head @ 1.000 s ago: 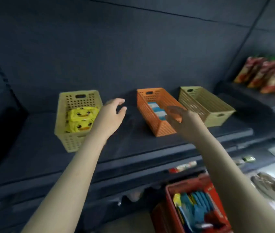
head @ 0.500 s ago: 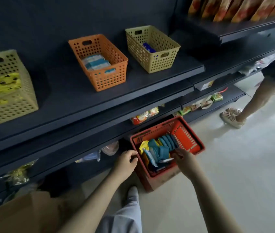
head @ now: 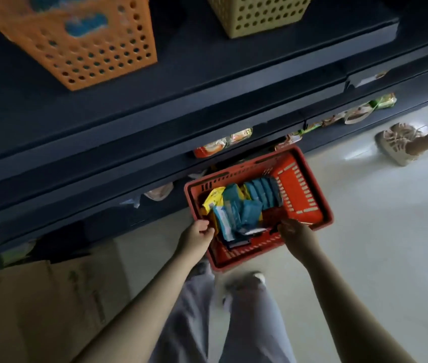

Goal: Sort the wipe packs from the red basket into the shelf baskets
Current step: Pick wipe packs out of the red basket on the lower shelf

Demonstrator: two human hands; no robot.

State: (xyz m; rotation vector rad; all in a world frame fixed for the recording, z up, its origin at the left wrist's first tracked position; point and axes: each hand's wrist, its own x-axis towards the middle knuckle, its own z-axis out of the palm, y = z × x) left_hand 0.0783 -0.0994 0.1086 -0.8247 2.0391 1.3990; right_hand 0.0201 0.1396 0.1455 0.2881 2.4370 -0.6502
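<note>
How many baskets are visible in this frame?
3: orange basket on the shelf, upper left; beige basket right of it, same shelf; red basket on the floor. More may sit off-frame.

In the middle of the frame, the red basket (head: 299,192) held blue and yellow wipe packs (head: 244,213). The left hand (head: 194,237), fingers curled, was at its left rim and the right hand (head: 295,231) at its near rim. At the upper left stood an orange basket (head: 76,43).

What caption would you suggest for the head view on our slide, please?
Left hand at the rim of the red basket, right hand over its near edge, beside the wipe packs.
</note>
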